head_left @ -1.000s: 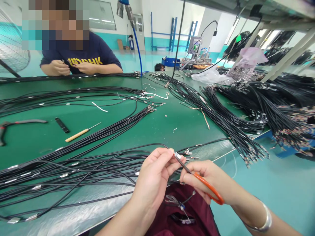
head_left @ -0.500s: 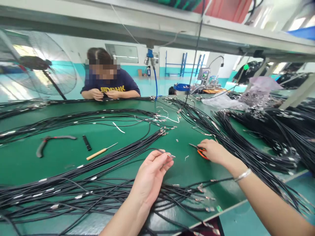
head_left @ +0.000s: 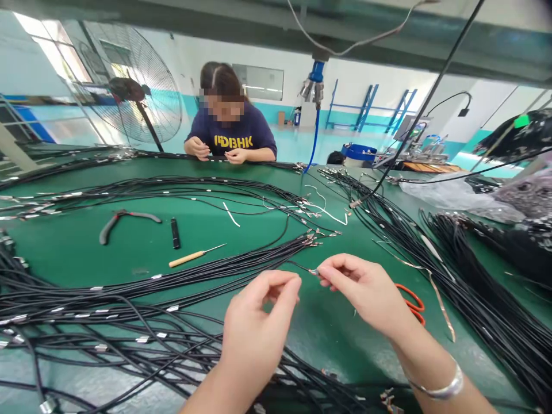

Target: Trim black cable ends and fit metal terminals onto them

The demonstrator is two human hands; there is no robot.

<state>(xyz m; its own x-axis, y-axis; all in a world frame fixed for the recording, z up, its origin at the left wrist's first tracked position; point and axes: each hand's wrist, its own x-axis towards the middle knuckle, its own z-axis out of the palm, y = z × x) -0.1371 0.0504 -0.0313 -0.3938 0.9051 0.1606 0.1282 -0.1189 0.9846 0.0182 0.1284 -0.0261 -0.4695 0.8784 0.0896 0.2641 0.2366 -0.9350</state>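
My right hand (head_left: pixel 366 290) pinches the metal-tipped end of a thin black cable (head_left: pixel 302 268) just above the green table (head_left: pixel 86 253). My left hand (head_left: pixel 259 322) hovers beside it with thumb and fingers curled together; I cannot make out anything in them. Orange-handled scissors (head_left: pixel 411 302) lie on the table behind my right hand. A bundle of black cables (head_left: pixel 224 267) runs from the left toward my hands.
Pliers (head_left: pixel 123 221), a small black piece (head_left: pixel 175 233) and a wooden-handled pick (head_left: pixel 194 256) lie at left centre. More black cable bundles (head_left: pixel 452 270) cover the right side and the near left. A person (head_left: pixel 230 132) works at the far edge, beside a standing fan (head_left: pixel 133 92).
My right hand set the scissors down on the table and came back to take the cable end. My left hand let the cable tip go. The view tilted upward.
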